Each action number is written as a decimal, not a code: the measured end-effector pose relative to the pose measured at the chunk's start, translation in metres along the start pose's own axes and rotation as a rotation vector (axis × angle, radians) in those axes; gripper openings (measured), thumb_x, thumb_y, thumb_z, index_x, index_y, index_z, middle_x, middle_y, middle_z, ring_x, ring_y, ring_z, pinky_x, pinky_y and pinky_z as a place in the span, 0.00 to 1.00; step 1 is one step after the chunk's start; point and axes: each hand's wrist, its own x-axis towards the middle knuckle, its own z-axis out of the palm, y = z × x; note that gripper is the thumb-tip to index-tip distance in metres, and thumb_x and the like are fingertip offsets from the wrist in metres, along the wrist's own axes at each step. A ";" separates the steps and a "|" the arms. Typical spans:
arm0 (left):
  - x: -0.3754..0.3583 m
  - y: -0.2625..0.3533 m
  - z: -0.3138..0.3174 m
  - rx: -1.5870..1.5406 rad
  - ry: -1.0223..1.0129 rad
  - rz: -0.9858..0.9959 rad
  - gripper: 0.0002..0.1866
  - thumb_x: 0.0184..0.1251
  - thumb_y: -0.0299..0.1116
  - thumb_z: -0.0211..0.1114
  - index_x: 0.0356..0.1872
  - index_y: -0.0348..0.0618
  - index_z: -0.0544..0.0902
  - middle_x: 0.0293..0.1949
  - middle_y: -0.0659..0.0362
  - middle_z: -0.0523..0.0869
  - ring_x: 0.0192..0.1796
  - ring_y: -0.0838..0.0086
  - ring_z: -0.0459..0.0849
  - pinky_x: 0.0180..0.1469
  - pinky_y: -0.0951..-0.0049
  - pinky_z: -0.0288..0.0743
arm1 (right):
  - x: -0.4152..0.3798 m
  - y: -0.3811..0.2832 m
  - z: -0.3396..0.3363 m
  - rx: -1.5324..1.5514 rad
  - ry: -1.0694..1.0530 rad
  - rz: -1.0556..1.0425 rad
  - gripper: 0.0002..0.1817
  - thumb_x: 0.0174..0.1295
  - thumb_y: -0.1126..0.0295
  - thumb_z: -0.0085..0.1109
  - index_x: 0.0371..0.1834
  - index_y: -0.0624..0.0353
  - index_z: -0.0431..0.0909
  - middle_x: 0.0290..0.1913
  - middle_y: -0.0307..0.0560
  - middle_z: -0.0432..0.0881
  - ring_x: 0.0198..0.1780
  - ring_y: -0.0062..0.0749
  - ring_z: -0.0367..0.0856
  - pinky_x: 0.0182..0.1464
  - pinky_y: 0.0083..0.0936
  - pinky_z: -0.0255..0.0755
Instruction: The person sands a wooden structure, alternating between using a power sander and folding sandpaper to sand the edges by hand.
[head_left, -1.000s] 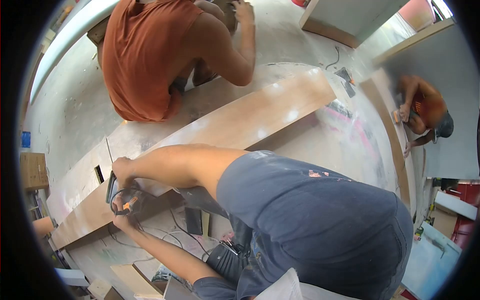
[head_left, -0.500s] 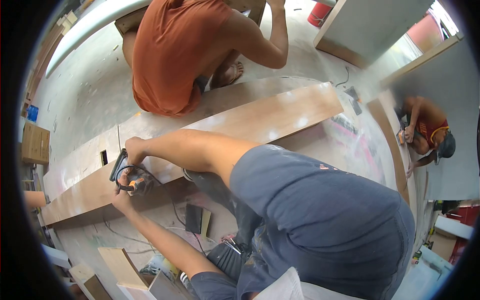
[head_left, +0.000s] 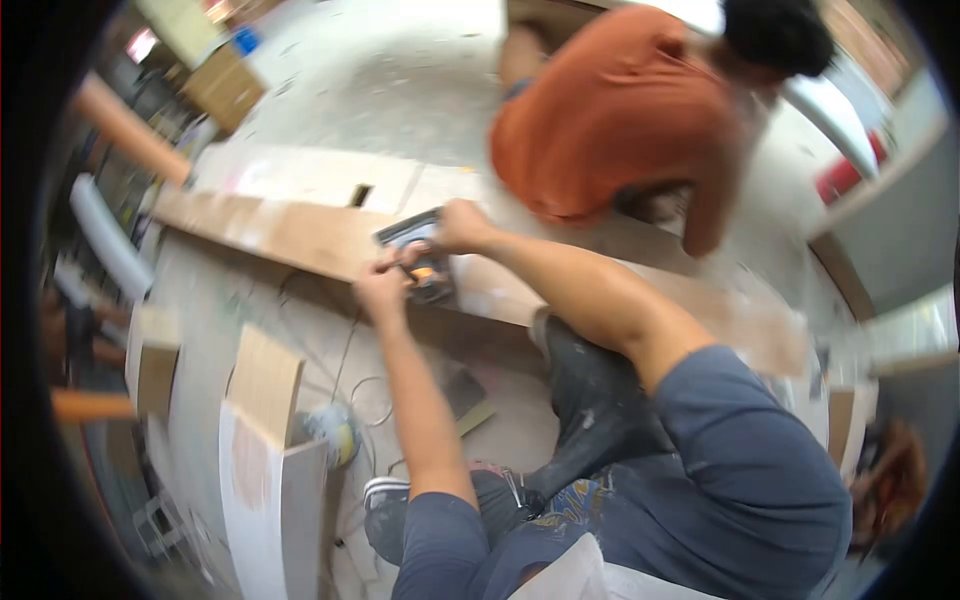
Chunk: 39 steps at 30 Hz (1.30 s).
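Observation:
A dark electric sander point(head_left: 430, 282) with orange parts is held just over a long wooden board point(head_left: 310, 238), its flat pad tilted up toward the far side. My left hand point(head_left: 382, 288) is closed round the near left part of the sander, by its cord. At the pad's far right edge, the curled fingers of my right hand point(head_left: 462, 228) grip the sander. Motion blur hides the fingertips. Pale filler patches mark the board, which lies across the floor in front of my knees.
A person in an orange shirt point(head_left: 610, 120) squats just beyond the board. White-and-wood panels point(head_left: 262, 480) and a paint-stained can point(head_left: 332, 432) stand at lower left. A dark block point(head_left: 462, 392) and loose cord lie near my feet. Another person point(head_left: 890, 480) is blurred at far right.
My view has swung left, so the board, sander and squatting person appear farther right. Both hands remain on the sander. The squatting person's raised arm is now lowered.

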 end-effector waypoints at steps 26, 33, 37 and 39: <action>-0.013 0.004 -0.103 -1.095 0.042 -0.095 0.08 0.63 0.28 0.68 0.39 0.37 0.81 0.33 0.57 0.86 0.30 0.77 0.84 0.32 0.78 0.80 | -0.070 -0.050 -0.063 1.455 -0.452 -0.330 0.34 0.49 0.67 0.72 0.60 0.68 0.70 0.50 0.53 0.82 0.49 0.36 0.83 0.53 0.34 0.80; -0.057 0.050 -0.077 -0.417 0.073 0.405 0.32 0.57 0.43 0.77 0.58 0.34 0.77 0.54 0.48 0.82 0.62 0.65 0.78 0.65 0.66 0.70 | -0.056 -0.048 -0.047 1.072 0.121 -0.203 0.35 0.45 0.78 0.75 0.58 0.67 0.68 0.46 0.49 0.83 0.44 0.29 0.84 0.48 0.27 0.80; -0.068 0.049 -0.018 -0.919 0.124 0.380 0.51 0.60 0.44 0.74 0.70 0.29 0.47 0.57 0.42 0.73 0.61 0.62 0.77 0.59 0.66 0.76 | -0.076 -0.076 -0.024 0.746 0.167 -0.396 0.43 0.49 0.74 0.75 0.67 0.67 0.58 0.53 0.52 0.79 0.53 0.29 0.80 0.52 0.25 0.76; -0.070 0.048 -0.035 -1.235 0.174 0.340 0.40 0.66 0.32 0.70 0.67 0.34 0.50 0.56 0.41 0.74 0.54 0.63 0.82 0.54 0.68 0.80 | -0.089 -0.087 -0.019 0.894 0.038 -0.507 0.47 0.51 0.77 0.72 0.71 0.66 0.50 0.57 0.55 0.77 0.55 0.33 0.79 0.54 0.27 0.77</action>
